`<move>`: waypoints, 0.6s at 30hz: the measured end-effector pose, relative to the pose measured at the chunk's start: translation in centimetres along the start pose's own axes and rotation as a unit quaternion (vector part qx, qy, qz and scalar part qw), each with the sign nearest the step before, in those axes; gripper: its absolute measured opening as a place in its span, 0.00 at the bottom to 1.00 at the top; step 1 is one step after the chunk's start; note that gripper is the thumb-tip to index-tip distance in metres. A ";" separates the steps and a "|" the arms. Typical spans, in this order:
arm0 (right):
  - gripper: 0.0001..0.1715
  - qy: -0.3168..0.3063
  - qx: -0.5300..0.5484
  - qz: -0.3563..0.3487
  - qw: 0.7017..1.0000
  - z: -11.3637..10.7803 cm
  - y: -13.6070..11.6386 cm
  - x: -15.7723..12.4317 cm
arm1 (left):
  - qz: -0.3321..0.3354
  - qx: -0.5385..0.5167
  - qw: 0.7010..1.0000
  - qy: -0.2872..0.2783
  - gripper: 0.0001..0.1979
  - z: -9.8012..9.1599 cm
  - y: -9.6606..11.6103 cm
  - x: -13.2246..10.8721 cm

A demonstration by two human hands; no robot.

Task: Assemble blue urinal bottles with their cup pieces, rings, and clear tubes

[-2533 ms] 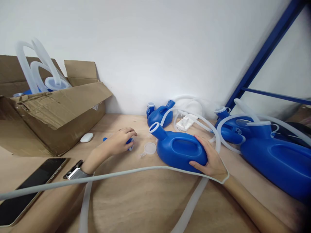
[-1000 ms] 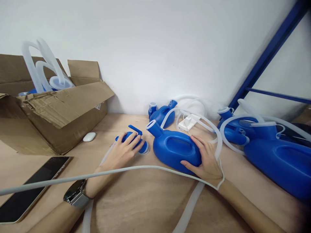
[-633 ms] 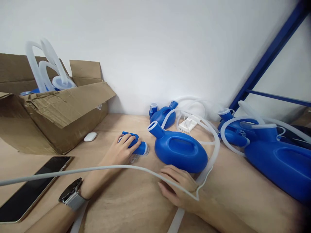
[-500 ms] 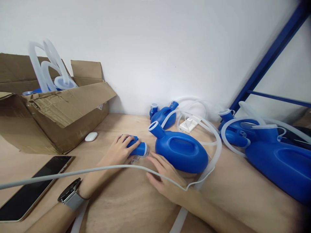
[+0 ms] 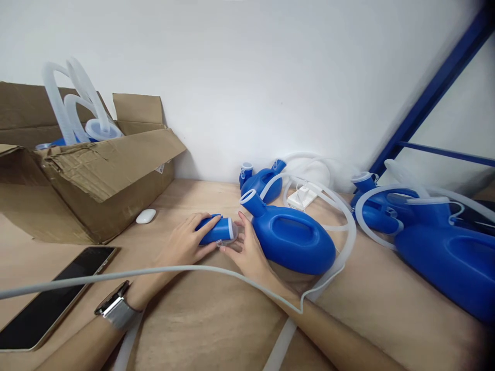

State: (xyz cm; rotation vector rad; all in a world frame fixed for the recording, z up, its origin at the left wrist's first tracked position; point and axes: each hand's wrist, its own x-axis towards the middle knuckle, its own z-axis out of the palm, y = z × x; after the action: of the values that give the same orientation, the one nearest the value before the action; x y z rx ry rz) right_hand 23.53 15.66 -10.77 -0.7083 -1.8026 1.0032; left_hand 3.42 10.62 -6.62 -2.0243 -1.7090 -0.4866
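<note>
My left hand (image 5: pixel 187 238) is wrapped over a short blue plastic tube (image 5: pixel 217 231) with a white rim, lying on its side just above the table. At the tube's right end sits a clear plastic cap (image 5: pixel 233 232). The fingers of my right hand (image 5: pixel 247 248) close around this cap, thumb below and fingertips behind, partly hiding it. Right beside that hand rests a blue urinal bottle (image 5: pixel 294 239) with a moulded handle and an open, white-rimmed neck (image 5: pixel 253 202). A pale corrugated hose (image 5: pixel 350 226) curves around the bottle.
A cardboard box (image 5: pixel 116 165) with hoses and blue parts stands left. Near it lie a phone (image 5: pixel 58 296) and a white case (image 5: pixel 146 216). A grey cable (image 5: pixel 154 269) crosses before my forearms. More blue bottles (image 5: pixel 448 252), a white power strip (image 5: pixel 304 197) and blue frame (image 5: pixel 429 98) are behind and right.
My right hand has moved left and up from the table and closed on the clear cap. The tube has turned slightly in my left hand.
</note>
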 end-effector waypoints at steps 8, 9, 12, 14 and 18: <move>0.47 0.074 -0.118 -0.229 0.963 -0.9 -2.8 -0.7 | -0.057 -0.075 0.993 0.066 0.36 -0.5 0.5 -0.1; 0.47 0.069 -0.124 -0.251 0.957 -1.0 -3.0 -0.8 | -0.060 -0.091 0.992 0.061 0.36 -0.5 0.6 -0.1; 0.45 0.060 -0.123 -0.283 0.949 -1.1 -3.4 -0.9 | -0.091 -0.157 0.983 0.025 0.36 -0.9 1.0 -0.1; 0.42 0.074 -0.115 -0.273 0.952 -1.2 -3.6 -0.8 | -0.128 -0.203 0.971 -0.014 0.37 -1.4 1.3 0.0; 0.36 0.079 -0.117 -0.262 0.955 -1.5 -3.8 -0.8 | -0.178 -0.287 0.937 -0.087 0.39 -2.2 1.7 0.1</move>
State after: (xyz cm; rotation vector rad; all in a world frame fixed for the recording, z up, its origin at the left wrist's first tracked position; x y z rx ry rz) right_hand 25.10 13.63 -7.45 -0.3965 -1.8452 0.3754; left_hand 5.19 9.30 -4.90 -2.1828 -2.2600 -1.0598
